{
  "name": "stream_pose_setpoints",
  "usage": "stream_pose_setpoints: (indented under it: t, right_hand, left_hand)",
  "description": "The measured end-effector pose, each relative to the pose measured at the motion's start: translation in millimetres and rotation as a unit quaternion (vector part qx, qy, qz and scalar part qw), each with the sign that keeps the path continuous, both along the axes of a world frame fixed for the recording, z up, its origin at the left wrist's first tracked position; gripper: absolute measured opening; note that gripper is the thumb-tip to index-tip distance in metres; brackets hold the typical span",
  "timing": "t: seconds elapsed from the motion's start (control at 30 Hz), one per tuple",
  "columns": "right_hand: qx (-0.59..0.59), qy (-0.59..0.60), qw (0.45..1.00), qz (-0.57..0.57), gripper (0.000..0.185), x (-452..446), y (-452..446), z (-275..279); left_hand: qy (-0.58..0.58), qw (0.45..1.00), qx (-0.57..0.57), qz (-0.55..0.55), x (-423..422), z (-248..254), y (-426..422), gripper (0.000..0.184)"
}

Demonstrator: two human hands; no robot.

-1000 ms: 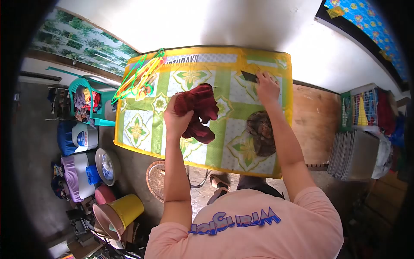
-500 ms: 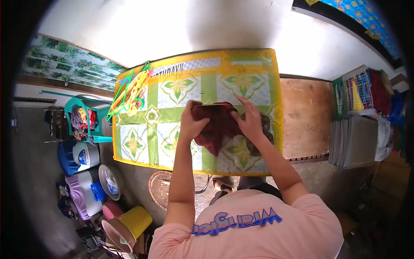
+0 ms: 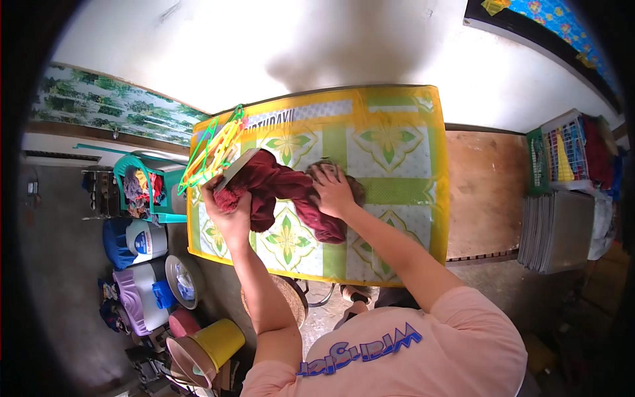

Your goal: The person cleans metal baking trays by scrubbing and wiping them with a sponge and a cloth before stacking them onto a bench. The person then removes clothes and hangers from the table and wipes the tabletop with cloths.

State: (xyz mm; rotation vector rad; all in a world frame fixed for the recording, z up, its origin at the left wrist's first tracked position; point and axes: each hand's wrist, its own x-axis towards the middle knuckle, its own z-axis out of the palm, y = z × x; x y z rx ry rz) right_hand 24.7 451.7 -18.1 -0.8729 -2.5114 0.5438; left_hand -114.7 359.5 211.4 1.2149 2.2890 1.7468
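Observation:
A maroon cloth (image 3: 274, 182) stretches across the middle of the patterned table cover. My left hand (image 3: 229, 213) is closed at the cloth's left end, where a thin, flat, pale-edged piece (image 3: 238, 169) stands tilted against it. What this flat piece is, I cannot make out. My right hand (image 3: 333, 190) is on a dark brown, crumpled cloth (image 3: 355, 188), its fingers curled over the near side. That hand also lies against the right part of the maroon cloth. Green, yellow and orange plastic hangers (image 3: 210, 153) lie beyond my left hand.
The table cover (image 3: 397, 192) has a yellow border. To the left stand a teal chair (image 3: 173, 188) with a pile of clothes (image 3: 140, 184), and a yellow bucket (image 3: 221, 341). On the right are a wire basket (image 3: 565, 153) and a stack of grey sheets (image 3: 557, 231). A round stool (image 3: 291, 301) sits below the table.
Both hands have moved left over the table. The maroon cloth has gone left and spread out with my left hand. The brown cloth has shifted left under my right hand.

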Motion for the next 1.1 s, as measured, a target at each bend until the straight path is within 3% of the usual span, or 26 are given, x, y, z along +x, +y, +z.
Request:
stream_pose_setpoints:
  t: [0.07, 0.23, 0.3, 0.43, 0.47, 0.57, 0.67, 0.7, 0.77, 0.83, 0.87, 0.9, 0.97, 1.0, 1.07, 1.1]
  right_hand:
    - [0.005, -0.052, 0.998, 0.024, 0.052, -26.3, 26.2, -4.0]
    - [-0.02, -0.081, 0.981, -0.174, 0.054, 8.7, 96.3, -12.7]
    - [-0.013, -0.146, 0.948, -0.283, 0.054, 56.1, 120.8, -9.1]
    - [0.021, -0.153, 0.86, -0.487, 0.056, 148.1, 160.0, -23.6]
    - [-0.036, -0.16, 0.842, -0.515, 0.057, 166.0, 167.5, -16.0]
    - [-0.215, -0.081, 0.791, -0.566, 0.059, 221.5, 191.2, -4.4]
    - [-0.159, -0.112, 0.802, -0.565, 0.056, 274.3, 205.0, -10.3]
    - [-0.109, -0.06, 0.805, -0.58, 0.051, 271.9, 200.7, -2.7]
    - [-0.144, -0.004, 0.842, -0.52, 0.044, 217.3, 165.3, 70.2]
    - [-0.074, 0.143, 0.918, -0.363, 0.041, 159.6, 143.7, 57.3]
    - [-0.071, 0.119, 0.938, -0.318, 0.037, 121.0, 125.5, 67.8]
    - [0.035, 0.117, 0.965, -0.232, 0.03, 85.0, 115.6, 62.5]
    - [0.064, 0.092, 0.979, -0.17, 0.023, 4.2, 90.5, 47.8]
    - [-0.054, 0.025, 0.991, -0.123, 0.029, -30.5, 74.1, 45.1]
    - [0.061, 0.009, 0.996, -0.068, 0.044, -100.9, 44.1, -9.8]
    - [-0.024, -0.053, 0.998, -0.004, 0.06, -119.7, 33.5, -31.1]
  left_hand:
    - [-0.016, 1.0, 0.005, 0.006, 0.6, -0.8, 2.8, 0.053]
    - [0.007, 1.0, -0.023, 0.017, -7.7, -12.4, -5.5, 0.053]
    - [0.018, 0.999, -0.028, 0.011, -11.5, -18.3, -11.1, 0.053]
    - [-0.036, 0.999, -0.016, 0.012, -8.5, -23.5, -21.6, 0.054]
    - [-0.048, 0.999, -0.011, 0.013, -7.8, -25.2, -23.8, 0.054]
    - [-0.069, 0.998, -0.01, 0.005, -2.5, -26.7, -34.5, 0.054]
    - [-0.076, 0.997, -0.019, 0.004, -1.7, -31.1, -48.0, 0.054]
    - [-0.075, 0.997, -0.019, 0.005, -1.3, -32.7, -52.1, 0.054]
    - [-0.113, 0.993, -0.002, 0.014, -3.1, -39.0, -60.6, 0.054]
    - [-0.156, 0.987, 0.015, 0.023, -4.9, -46.1, -65.1, 0.053]
    - [-0.178, 0.983, 0.022, 0.029, -5.2, -49.7, -66.3, 0.053]
    - [-0.198, 0.979, 0.03, 0.035, -5.4, -52.9, -67.0, 0.052]
    - [-0.217, 0.975, 0.037, 0.04, -4.4, -57.7, -65.2, 0.052]
    - [-0.216, 0.975, 0.035, 0.04, -2.3, -59.9, -64.0, 0.051]
    - [-0.219, 0.974, 0.038, 0.04, -2.0, -71.3, -63.9, 0.051]
    - [-0.19, 0.981, 0.011, 0.044, -4.5, -79.6, -64.3, 0.051]
